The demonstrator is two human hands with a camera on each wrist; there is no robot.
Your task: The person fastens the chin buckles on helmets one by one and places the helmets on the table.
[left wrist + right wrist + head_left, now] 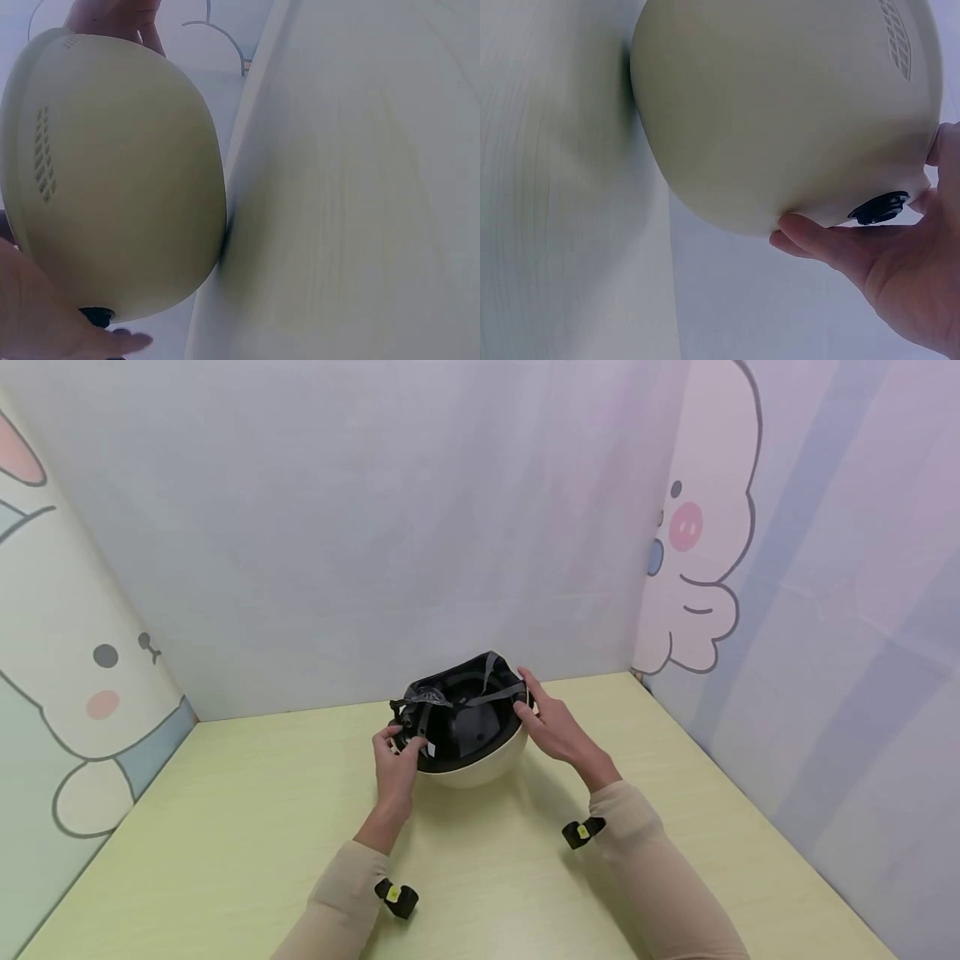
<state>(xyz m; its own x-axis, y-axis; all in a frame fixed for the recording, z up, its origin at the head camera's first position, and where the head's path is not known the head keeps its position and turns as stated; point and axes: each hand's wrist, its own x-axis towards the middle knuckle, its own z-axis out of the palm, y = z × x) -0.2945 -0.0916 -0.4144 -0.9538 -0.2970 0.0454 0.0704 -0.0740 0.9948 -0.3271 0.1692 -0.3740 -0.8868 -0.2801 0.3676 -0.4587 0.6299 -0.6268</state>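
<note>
A cream helmet (pixel 480 771) lies upside down on the table, its black padded inside (pixel 474 731) facing up and toward me. Grey chin straps (pixel 495 695) cross the opening, and a clear crumpled piece (pixel 430 696) sits near its left rim. My left hand (pixel 396 768) grips the left rim, thumb on the inner side. On the opposite rim, my right hand (pixel 557 727) holds on with its thumb inside and fingers outside. In the right wrist view, those fingers (pixel 817 240) lie along the shell beside a black round knob (pixel 880 208). The left wrist view shows shell vents (pixel 45 154).
The pale yellow-green table (pixel 247 827) reaches back to a plain light curtain (pixel 337 527). Side panels with cartoon animals (pixel 697 527) stand left and right. A black wrist camera (pixel 397 898) is strapped on each sleeve.
</note>
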